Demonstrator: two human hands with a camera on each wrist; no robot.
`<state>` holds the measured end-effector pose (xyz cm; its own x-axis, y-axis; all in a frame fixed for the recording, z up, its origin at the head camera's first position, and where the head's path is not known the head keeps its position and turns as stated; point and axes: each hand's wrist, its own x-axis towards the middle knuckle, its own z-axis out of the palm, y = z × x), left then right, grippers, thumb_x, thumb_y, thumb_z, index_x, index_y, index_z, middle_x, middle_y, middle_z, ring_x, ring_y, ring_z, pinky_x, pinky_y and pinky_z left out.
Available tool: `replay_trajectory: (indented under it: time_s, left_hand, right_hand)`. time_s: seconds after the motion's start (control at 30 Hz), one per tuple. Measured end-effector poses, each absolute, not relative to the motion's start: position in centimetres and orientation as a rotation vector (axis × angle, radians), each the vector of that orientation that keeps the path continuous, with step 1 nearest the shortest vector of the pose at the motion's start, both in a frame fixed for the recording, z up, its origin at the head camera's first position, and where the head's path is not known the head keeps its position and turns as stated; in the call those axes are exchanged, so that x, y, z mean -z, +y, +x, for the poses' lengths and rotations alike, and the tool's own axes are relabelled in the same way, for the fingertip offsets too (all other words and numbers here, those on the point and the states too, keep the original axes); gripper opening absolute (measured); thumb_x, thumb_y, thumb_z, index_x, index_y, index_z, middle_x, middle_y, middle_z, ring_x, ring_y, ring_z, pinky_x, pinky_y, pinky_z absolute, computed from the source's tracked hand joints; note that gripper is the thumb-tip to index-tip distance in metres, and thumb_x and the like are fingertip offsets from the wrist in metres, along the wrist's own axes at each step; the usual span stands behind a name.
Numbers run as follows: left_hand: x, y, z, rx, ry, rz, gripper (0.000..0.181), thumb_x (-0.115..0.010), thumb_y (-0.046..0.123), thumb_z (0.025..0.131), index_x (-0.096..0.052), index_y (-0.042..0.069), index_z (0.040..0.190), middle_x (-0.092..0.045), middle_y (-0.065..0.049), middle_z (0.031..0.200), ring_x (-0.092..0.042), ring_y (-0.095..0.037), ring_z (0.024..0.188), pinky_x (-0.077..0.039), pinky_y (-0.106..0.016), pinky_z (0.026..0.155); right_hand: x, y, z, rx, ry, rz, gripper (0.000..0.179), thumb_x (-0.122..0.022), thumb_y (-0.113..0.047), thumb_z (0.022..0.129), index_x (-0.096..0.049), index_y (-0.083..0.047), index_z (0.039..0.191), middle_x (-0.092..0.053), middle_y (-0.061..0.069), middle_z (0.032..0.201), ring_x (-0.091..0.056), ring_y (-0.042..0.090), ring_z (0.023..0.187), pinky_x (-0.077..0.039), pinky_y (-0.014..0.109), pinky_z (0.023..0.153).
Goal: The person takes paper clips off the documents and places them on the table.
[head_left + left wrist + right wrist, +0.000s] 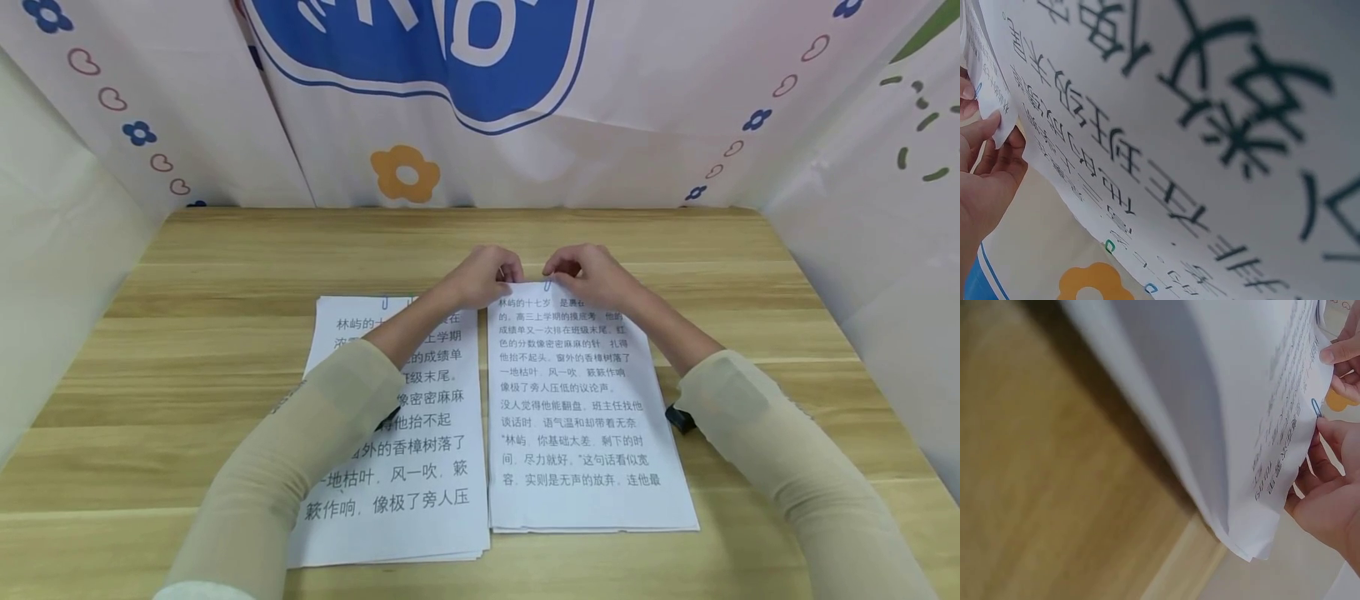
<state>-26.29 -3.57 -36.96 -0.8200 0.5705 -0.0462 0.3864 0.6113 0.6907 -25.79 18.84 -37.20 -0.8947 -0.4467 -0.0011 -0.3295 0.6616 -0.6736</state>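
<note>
Resting on the wooden table [750, 283], two stacks of Chinese-printed paper are seen side by side, a narrow strip of wood being left between them. The right printed stack [585, 504], set in smaller type, is gripped at its top edge by both hands. Its top left corner is pinched by the left hand [486, 277], the thumb being laid on the printed face and the fingers curled behind the sheets. The top edge to the right of that corner is pinched by the right hand [588, 273], the thumb tip being placed at the lower part of a blue paper clip [548, 284] and the fingers bent behind the paper. Whether the clip itself or only the sheet beside it is squeezed cannot be told. The hands are held near each other, apart. In the left printed stack [420, 537], larger type is noted; its upper part is crossed by the left forearm, and its top edge is fitted with a second blue clip [385, 302] and a green clip [1109, 246]. At the bottom of both stacks, sheet edges are slightly misaligned. Beige sleeves [765, 433] are worn on both arms. A small black object [680, 418] is observed under the right cuff. The table is backed by a white printed cloth [637, 171] marked with an orange flower [384, 169].
</note>
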Motion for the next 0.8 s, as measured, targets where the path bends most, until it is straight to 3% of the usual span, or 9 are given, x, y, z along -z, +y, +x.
replay_trajectory:
  time_s: [0.4,0.8]
  left_hand:
    - [37.08,-3.68,-26.27,-1.021,2.576,0.791,0.014,-0.062,-0.011,0.094,-0.071,-0.001,0.100,-0.066,-0.014,0.098,-0.062,-0.025,0.094,-0.054,-0.030,0.086]
    - [37.04,-3.64,-26.30,-1.016,2.587,0.793,0.014,-0.063,-0.010,0.094,-0.071,-0.001,0.100,-0.066,-0.014,0.099,-0.062,-0.025,0.094,-0.054,-0.030,0.087]
  right_hand:
    - [37.27,18.42,-25.77,1.019,2.737,-0.655,0.011,-0.062,-0.002,0.100,-0.073,0.002,0.102,-0.070,0.013,0.093,-0.063,0.024,0.082,-0.051,0.024,0.070]
    - [37.08,18.63,-25.75,1.059,2.705,-0.587,0.012,-0.062,-0.003,0.102,-0.072,0.001,0.105,-0.069,0.015,0.097,-0.062,0.026,0.084,-0.051,0.026,0.072]
